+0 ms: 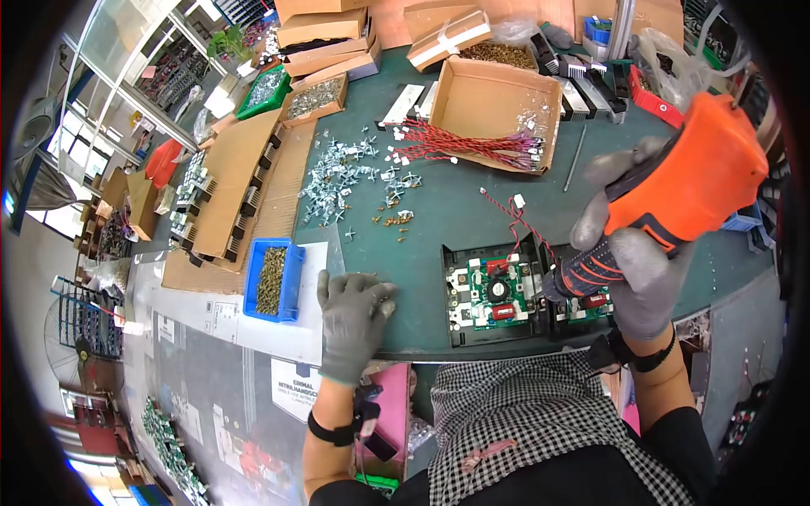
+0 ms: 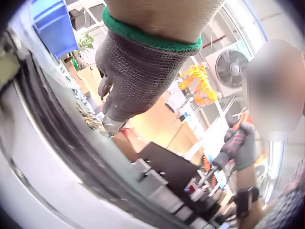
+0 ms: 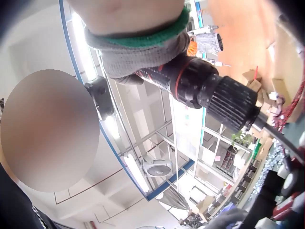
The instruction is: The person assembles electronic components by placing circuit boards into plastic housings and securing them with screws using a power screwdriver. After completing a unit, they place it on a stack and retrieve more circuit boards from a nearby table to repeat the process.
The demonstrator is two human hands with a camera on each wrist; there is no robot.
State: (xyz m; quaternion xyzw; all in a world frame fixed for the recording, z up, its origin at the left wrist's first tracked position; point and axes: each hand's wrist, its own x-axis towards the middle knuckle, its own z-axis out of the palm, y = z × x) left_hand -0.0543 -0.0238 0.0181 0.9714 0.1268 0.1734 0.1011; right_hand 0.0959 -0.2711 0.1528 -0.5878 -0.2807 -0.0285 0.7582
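Note:
My gloved right hand [image 1: 648, 282] grips an orange and black power screwdriver [image 1: 696, 173]. The black chuck [image 3: 231, 102] and the thin metal bit [image 3: 281, 140] show in the right wrist view. In the head view its front end overlaps the right-hand black housing, which holds a green circuit board [image 1: 580, 315]. Beside it stands another black housing [image 1: 460, 339] with a green board [image 1: 481, 291] carrying a round black part. Red wires [image 1: 521, 221] rise from the boards. My gloved left hand [image 1: 354, 316] rests palm down at the table's near edge, holding nothing.
A blue bin [image 1: 291, 308] of small brass-coloured screws stands left of my left hand. Loose silvery pieces [image 1: 333, 181] lie scattered farther back. Red twisted wires [image 1: 472, 145] lie across a cardboard tray [image 1: 489, 88]. A thin rod [image 1: 575, 158] lies right of the tray.

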